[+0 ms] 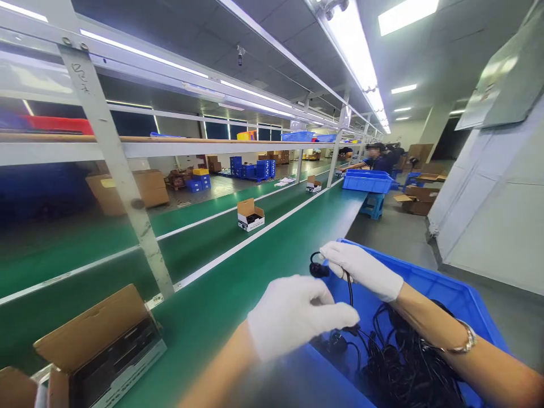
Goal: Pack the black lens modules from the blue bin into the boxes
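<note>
At the far-left corner of the blue bin (442,284): one black cable (350,290), pinched in the fingers of the right hand (361,266), connector (318,271) looped leftward, long run dropping near-upright into the bin. Over the bin's left side: left hand (293,314), thumb spread from forefinger, just beside the lower run; contact cannot be told.

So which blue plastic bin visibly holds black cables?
The nearest bin, lower right under the gloved right hand, with cables inside; the other blue bins stand farther off, showing none.
</note>
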A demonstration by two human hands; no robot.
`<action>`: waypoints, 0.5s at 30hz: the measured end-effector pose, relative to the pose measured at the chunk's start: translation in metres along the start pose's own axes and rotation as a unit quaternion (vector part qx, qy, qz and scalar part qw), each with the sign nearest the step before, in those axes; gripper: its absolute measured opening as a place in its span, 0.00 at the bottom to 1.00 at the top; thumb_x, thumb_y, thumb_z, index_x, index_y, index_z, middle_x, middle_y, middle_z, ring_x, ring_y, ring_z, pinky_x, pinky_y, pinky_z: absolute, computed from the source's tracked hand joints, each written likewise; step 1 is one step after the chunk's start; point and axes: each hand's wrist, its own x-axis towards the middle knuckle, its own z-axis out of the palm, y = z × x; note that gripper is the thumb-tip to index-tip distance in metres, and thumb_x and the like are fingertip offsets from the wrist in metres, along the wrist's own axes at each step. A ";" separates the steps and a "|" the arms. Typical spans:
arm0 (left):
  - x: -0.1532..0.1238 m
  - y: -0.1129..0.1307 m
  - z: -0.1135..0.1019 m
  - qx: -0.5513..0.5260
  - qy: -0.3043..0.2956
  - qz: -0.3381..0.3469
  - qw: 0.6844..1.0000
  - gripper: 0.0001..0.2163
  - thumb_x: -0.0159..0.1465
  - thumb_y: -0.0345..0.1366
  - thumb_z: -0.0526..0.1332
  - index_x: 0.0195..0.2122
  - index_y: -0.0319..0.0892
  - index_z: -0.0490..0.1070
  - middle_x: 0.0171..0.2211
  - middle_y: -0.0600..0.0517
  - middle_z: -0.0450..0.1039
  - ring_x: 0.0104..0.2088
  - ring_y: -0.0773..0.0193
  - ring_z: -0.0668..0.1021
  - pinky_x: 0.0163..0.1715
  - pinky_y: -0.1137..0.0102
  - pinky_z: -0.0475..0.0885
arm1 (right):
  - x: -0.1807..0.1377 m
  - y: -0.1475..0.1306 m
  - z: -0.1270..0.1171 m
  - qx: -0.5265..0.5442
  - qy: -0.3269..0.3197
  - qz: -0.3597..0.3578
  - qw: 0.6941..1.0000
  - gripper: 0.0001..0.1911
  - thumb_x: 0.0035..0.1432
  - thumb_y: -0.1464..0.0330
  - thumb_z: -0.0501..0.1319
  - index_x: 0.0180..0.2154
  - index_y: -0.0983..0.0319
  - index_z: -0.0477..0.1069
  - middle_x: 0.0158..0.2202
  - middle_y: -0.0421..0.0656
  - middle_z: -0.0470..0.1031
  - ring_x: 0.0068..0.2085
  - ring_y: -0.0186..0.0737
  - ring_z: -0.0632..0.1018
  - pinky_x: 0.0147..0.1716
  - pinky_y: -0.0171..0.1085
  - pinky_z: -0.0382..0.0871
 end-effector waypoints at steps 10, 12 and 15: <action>-0.093 -0.091 0.004 -0.741 0.156 -0.071 0.649 0.26 0.63 0.58 0.49 0.50 0.44 0.69 0.58 0.43 0.63 0.29 0.66 0.76 0.32 0.67 0.71 | -0.001 -0.121 0.079 0.032 -0.129 -0.039 0.990 0.20 0.53 0.45 0.52 0.29 0.54 0.64 0.15 0.36 0.65 0.14 0.35 0.65 0.14 0.36 0.61; -0.124 -0.089 -0.011 -0.734 0.272 -0.035 0.621 0.21 0.62 0.52 0.57 0.52 0.48 0.69 0.58 0.46 0.65 0.26 0.71 0.73 0.28 0.72 0.70 | -0.003 -0.123 0.111 0.026 -0.207 -0.041 0.977 0.18 0.51 0.46 0.54 0.26 0.53 0.62 0.14 0.36 0.67 0.14 0.37 0.66 0.13 0.36 0.61; -0.179 -0.090 -0.028 -0.624 0.430 -0.041 0.652 0.21 0.54 0.48 0.66 0.49 0.53 0.72 0.47 0.51 0.74 0.22 0.74 0.69 0.25 0.74 0.68 | -0.001 -0.120 0.154 0.002 -0.337 -0.041 0.941 0.16 0.52 0.47 0.52 0.26 0.50 0.62 0.14 0.34 0.69 0.13 0.37 0.68 0.11 0.33 0.58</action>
